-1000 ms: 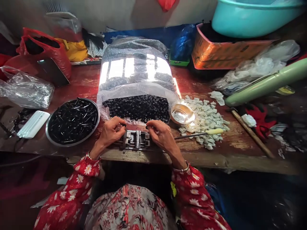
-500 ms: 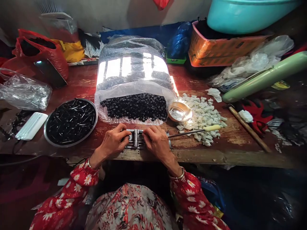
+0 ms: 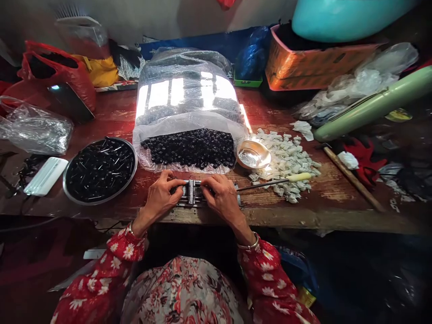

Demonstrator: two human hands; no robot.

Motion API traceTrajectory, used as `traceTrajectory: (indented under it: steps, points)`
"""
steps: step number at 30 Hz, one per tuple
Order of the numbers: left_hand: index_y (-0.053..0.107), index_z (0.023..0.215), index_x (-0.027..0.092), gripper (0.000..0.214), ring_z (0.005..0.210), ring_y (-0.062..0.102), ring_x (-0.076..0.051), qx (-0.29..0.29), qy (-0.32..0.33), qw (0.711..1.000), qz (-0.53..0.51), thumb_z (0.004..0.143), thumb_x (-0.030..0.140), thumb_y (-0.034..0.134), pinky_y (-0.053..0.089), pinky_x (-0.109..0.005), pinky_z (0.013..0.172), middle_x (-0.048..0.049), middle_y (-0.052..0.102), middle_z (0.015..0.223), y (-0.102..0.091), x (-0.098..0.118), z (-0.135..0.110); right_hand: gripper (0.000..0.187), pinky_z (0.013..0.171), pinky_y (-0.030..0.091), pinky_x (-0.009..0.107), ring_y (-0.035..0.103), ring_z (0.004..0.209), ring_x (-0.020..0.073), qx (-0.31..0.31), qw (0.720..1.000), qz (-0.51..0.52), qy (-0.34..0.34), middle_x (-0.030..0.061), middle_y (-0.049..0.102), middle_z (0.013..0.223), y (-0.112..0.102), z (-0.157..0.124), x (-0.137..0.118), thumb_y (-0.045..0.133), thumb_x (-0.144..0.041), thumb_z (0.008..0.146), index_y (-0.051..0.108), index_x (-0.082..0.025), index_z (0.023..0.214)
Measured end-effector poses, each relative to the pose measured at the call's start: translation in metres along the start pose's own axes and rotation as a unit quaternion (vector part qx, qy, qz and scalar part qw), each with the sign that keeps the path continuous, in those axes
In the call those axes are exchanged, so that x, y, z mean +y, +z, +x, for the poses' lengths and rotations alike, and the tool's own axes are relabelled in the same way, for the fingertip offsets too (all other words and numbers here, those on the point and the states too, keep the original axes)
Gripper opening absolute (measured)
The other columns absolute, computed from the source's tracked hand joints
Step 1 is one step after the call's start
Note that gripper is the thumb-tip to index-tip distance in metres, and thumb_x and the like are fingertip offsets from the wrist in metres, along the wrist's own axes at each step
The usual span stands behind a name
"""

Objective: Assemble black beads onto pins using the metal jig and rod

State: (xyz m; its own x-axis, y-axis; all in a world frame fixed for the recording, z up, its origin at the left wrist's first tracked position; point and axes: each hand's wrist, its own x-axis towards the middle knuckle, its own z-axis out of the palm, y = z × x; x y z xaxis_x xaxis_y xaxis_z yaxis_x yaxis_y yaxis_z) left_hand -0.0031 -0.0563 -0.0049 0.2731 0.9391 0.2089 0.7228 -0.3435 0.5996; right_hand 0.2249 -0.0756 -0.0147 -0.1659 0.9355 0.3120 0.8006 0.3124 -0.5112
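Observation:
A small metal jig lies at the table's front edge, between my two hands. My left hand is at its left end, thumb and forefinger brought together; anything between the tips is too small to make out. My right hand rests over its right side, fingers curled down onto it, and what they pinch is hidden. Just behind the jig, a clear plastic bag spills small black beadlike parts. A thin rod with a pale yellow handle extends right from the jig.
On the left stands a round metal tray of black parts with metal pins. To the right are a shallow bowl, a heap of small whitish pieces, a wooden-handled tool and a green roll. An orange basket sits behind.
My left hand has shifted slightly right along the jig, its thumb and forefinger still together. My right hand stays over the jig's right side. The view has moved a little.

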Motion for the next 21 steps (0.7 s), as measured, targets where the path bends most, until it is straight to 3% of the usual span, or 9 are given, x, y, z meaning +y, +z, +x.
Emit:
traceTrajectory:
  steps: [7,16,21]
  points:
    - [0.083,0.111,0.030,0.027,0.094,0.066,-0.015,-0.022,-0.011,0.998,-0.065,0.094,0.025,0.062,0.055,-0.029,0.091,-0.0028,0.062,0.108,0.003,-0.007,0.002,0.010,0.081,0.035,0.037,0.058,0.096,0.0239,0.005,1.000,0.007,0.003,0.0035,0.069,0.094,0.002,0.000,0.001,0.061,-0.022,0.100,0.069,-0.024,0.094]
    - [0.076,0.125,0.029,0.031,0.116,0.065,-0.020,-0.040,0.036,0.995,-0.086,0.097,0.037,0.067,0.055,-0.034,0.104,-0.0059,0.061,0.123,-0.005,-0.015,-0.005,0.011,0.082,0.037,0.037,0.059,0.099,0.0244,-0.019,1.000,0.004,0.002,0.0050,0.071,0.099,-0.001,0.002,-0.001,0.060,-0.022,0.102,0.069,-0.025,0.096]
    - [0.074,0.125,0.027,0.032,0.121,0.064,-0.023,-0.022,0.050,0.997,-0.064,0.095,0.037,0.066,0.053,-0.038,0.109,-0.0069,0.059,0.128,0.004,-0.022,-0.007,0.007,0.083,0.038,0.036,0.059,0.099,0.0233,-0.027,1.000,-0.008,0.012,0.0040,0.071,0.102,-0.003,0.004,-0.003,0.063,-0.020,0.100,0.068,-0.023,0.096]
